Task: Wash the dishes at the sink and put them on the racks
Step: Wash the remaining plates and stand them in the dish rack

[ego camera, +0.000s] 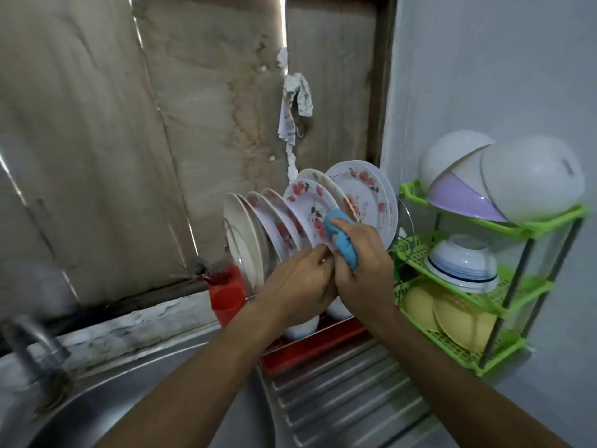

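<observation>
Several white plates with red flowers (307, 205) stand upright in a wire dish rack (407, 221) over a red drip tray (310, 347). My right hand (361, 263) grips a blue cloth (342, 240) against the lower edge of one flowered plate. My left hand (300, 279) is curled at the bottom rim of the same plate, right beside the cloth; what its fingertips pinch is hidden. White bowls (303, 328) sit under the plates, mostly covered by my hands.
A green three-tier shelf (549, 218) at the right carries white and purple bowls (529, 182), a blue-striped bowl (462, 263) and yellow plates (458, 321). A red cutlery cup (226, 295) stands left of the rack. The steel sink (106, 399) and tap (32, 344) lie at lower left, the ribbed drainboard (339, 399) below.
</observation>
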